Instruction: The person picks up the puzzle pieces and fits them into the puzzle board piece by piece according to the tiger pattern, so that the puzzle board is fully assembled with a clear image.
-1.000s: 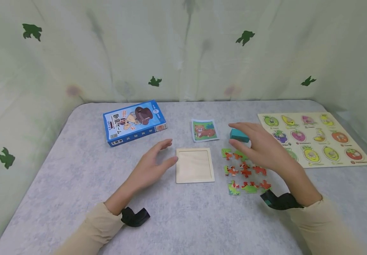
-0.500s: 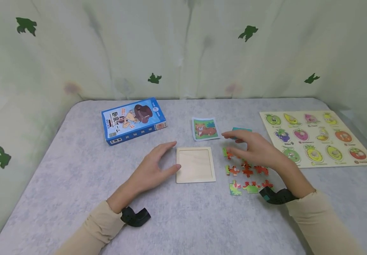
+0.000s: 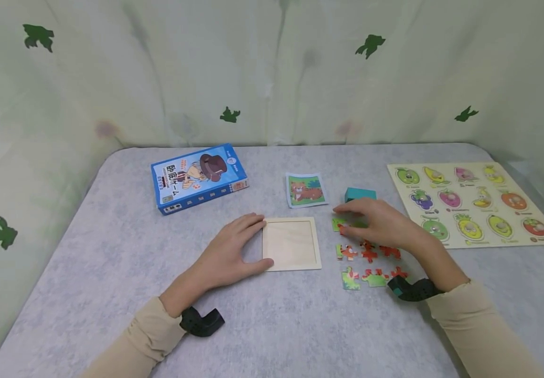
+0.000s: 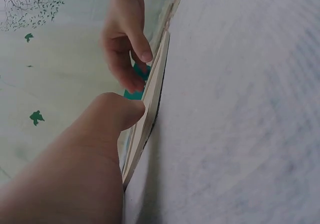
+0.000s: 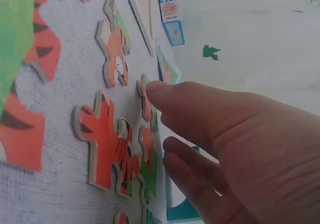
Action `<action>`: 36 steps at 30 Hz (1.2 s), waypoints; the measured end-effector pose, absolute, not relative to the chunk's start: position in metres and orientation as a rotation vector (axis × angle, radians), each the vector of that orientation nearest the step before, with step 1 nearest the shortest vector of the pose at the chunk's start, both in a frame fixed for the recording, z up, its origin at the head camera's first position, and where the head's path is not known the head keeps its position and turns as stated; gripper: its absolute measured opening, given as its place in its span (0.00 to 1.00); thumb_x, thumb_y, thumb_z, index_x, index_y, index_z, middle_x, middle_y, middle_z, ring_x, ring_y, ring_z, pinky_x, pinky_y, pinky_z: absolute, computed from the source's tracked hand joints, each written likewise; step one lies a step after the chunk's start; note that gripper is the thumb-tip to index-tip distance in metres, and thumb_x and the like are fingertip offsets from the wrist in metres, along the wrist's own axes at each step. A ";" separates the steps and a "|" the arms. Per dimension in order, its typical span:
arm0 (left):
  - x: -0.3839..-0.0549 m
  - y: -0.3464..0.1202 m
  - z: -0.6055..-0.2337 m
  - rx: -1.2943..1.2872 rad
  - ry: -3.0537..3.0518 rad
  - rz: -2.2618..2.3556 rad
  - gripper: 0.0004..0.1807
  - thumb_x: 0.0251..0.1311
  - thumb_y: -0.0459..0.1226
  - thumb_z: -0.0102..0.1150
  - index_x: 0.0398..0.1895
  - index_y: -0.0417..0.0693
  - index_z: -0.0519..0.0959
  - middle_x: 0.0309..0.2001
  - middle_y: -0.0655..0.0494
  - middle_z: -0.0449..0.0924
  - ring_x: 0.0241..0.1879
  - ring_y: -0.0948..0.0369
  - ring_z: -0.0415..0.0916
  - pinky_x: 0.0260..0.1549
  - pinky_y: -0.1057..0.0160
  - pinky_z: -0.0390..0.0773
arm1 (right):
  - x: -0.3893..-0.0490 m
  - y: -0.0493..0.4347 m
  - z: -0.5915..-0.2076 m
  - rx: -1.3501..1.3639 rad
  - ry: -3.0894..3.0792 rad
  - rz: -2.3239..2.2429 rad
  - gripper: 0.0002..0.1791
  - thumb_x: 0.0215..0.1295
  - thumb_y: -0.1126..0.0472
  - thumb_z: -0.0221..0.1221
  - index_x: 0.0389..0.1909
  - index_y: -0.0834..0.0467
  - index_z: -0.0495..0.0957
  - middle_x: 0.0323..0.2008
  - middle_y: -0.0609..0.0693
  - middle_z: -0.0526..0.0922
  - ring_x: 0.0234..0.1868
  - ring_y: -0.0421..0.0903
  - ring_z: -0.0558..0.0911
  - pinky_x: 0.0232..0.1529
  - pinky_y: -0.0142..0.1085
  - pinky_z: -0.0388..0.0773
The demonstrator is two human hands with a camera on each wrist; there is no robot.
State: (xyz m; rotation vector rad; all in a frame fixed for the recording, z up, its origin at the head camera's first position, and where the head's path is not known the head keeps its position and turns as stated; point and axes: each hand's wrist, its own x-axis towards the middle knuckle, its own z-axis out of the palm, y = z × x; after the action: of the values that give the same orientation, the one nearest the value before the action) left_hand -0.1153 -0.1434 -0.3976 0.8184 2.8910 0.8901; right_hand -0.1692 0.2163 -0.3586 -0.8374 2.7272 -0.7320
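Note:
A square wooden tray with a raised rim lies mid-table. Along its left rim rest the fingertips of my left hand, with the thumb at the near corner; the fingers are fairly straight. Right of the tray, tiger-patterned puzzle pieces in orange and green lie in loose rows. Over the far row hovers my right hand, fingers bent and thumb apart from them. Its thumb tip overlaps the far left puzzle piece in the right wrist view. Part of the far row is hidden beneath this hand.
A bear picture card lies behind the tray, with a teal block to its right. At the back left is a blue game box. A fruit puzzle board lies on the right. Pale curtains hang behind the table.
My left hand has shifted slightly right and settled against the tray's rim. The right hand has come down from near the teal block to the far left puzzle piece.

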 end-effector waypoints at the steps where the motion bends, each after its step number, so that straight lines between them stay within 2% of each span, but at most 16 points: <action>1: -0.115 -0.143 -0.397 0.831 2.891 0.876 0.47 0.58 0.58 0.70 0.76 0.42 0.68 0.77 0.47 0.65 0.78 0.48 0.58 0.75 0.40 0.61 | -0.169 0.217 -0.359 -0.838 2.729 -0.727 0.26 0.67 0.57 0.70 0.64 0.59 0.80 0.61 0.54 0.82 0.62 0.54 0.79 0.62 0.53 0.79; 16: -0.115 -0.144 -0.399 0.880 2.883 0.821 0.55 0.52 0.63 0.73 0.77 0.43 0.66 0.77 0.48 0.63 0.78 0.48 0.58 0.76 0.40 0.60 | -0.169 0.218 -0.359 -0.870 2.742 -0.671 0.21 0.67 0.60 0.69 0.60 0.56 0.83 0.58 0.53 0.84 0.59 0.53 0.80 0.59 0.52 0.81; 29: -0.116 -0.144 -0.399 0.916 2.882 0.793 0.56 0.51 0.64 0.73 0.77 0.43 0.66 0.77 0.47 0.64 0.78 0.48 0.58 0.78 0.43 0.57 | -0.169 0.219 -0.358 -0.923 2.753 -0.662 0.19 0.68 0.59 0.69 0.58 0.55 0.85 0.56 0.51 0.86 0.56 0.51 0.82 0.56 0.51 0.82; 36: -0.116 -0.145 -0.400 0.955 2.893 0.779 0.56 0.51 0.64 0.73 0.77 0.42 0.66 0.76 0.47 0.64 0.77 0.48 0.59 0.78 0.43 0.56 | -0.171 0.218 -0.361 -0.907 2.783 -0.614 0.19 0.64 0.59 0.71 0.56 0.54 0.86 0.54 0.49 0.87 0.55 0.49 0.83 0.55 0.48 0.83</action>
State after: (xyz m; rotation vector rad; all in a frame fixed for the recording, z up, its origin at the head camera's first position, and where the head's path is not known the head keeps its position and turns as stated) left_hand -0.1159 -0.1446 -0.3997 0.9546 2.8927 0.7792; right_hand -0.1705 0.2176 -0.3607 -0.9069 2.7830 -0.6135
